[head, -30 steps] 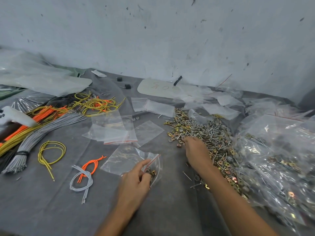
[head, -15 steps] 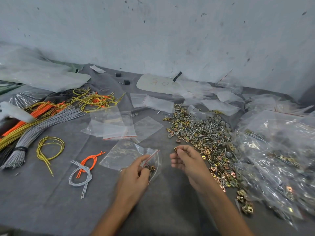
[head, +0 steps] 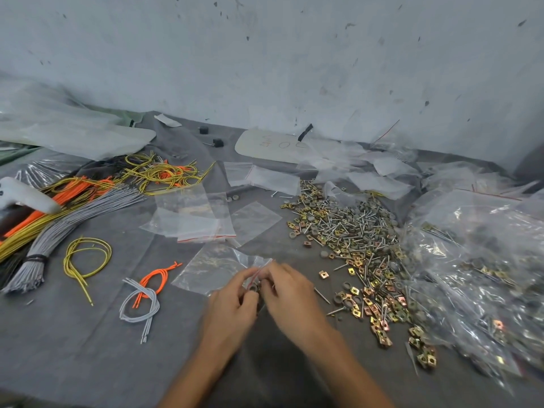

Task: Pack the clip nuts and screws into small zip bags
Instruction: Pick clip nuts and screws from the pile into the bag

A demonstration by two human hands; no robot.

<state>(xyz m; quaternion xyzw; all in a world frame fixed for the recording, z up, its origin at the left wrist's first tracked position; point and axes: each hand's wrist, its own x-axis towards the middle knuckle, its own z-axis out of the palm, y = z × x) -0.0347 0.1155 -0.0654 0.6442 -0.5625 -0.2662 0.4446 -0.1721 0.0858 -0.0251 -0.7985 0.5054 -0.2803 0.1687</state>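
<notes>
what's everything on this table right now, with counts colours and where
small zip bag: one, clear with red strip, front centre, in the hands
clip nuts and screws: one loose pile, gold and silver, right of centre
empty zip bags: a few overlapping, clear, behind the held bag
large bags: several, clear, hardware inside, far right
wire bundle: one, grey, left
loose wires: three small bunches, yellow, orange, grey, front left
wire tangle: one, yellow and orange, back left
black blocks: two, black, back near the wall
cloth: one, grey, under everything
left hand: one, pinches the small zip bag's mouth
right hand: one, at the bag's mouth, blurred, grip unclear
</notes>
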